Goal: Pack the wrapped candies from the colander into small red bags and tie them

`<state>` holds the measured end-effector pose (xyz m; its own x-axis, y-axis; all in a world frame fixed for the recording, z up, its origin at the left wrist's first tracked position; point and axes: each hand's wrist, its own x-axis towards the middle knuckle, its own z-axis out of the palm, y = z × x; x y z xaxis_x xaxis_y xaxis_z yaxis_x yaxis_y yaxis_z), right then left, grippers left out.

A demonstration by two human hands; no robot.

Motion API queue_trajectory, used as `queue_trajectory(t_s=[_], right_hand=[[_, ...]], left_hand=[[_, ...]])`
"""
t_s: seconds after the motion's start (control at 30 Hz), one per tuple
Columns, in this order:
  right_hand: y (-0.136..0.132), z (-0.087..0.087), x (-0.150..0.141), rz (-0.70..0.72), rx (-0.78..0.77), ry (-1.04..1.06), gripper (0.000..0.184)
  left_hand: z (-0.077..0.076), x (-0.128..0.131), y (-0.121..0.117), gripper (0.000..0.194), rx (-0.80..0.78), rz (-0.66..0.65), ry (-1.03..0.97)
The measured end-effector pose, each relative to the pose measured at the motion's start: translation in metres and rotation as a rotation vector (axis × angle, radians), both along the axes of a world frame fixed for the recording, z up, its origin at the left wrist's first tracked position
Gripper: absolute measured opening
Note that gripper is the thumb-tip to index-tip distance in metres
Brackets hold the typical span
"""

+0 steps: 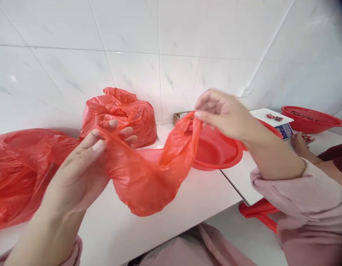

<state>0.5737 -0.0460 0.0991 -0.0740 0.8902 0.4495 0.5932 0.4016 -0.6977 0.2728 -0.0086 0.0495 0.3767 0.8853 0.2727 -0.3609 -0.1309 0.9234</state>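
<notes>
A thin red plastic bag (144, 181) hangs stretched between my two hands over a white table (165, 207). My left hand (76, 170) grips one side of the bag, with the fingertips showing behind the film. My right hand (223, 114) pinches the bag's upper edge between thumb and fingers, above a red perforated plastic colander (217, 147). More crumpled red bag film (23, 173) lies beside my left hand, and a bulging red plastic bundle (121, 120) sits against the wall.
White marble-look tiles rise behind the table. A small cardboard box (179, 117) stands by the wall. At the right, a co-worker's hand (300, 144) rests near a red basin (309, 119), a white board with small red packets (273, 116) and a blue packet (284, 131). A red stool (256, 212) stands below.
</notes>
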Motion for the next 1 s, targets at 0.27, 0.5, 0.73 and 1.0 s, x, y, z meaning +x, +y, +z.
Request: queue_trajectory(t_s=[0.27, 0.5, 0.73, 1.0], right_hand=[[0.027, 0.016, -0.020, 0.187, 0.003, 0.027, 0.004], [0.042, 0.027, -0.068, 0.358, 0.073, -0.111, 0.007], [0.064, 0.005, -0.083, 0.454, 0.016, -0.060, 0.011], [0.060, -0.041, -0.063, 0.470, -0.223, 0.220, 0.014]], left_hand=[[0.000, 0.005, 0.033, 0.033, -0.121, -0.184, 0.007], [0.025, 0.040, 0.052, 0.026, -0.034, -0.429, 0.281], [0.021, 0.053, 0.053, 0.020, -0.090, -0.439, 0.476], [0.008, 0.040, 0.057, 0.040, -0.168, -0.332, 0.519]])
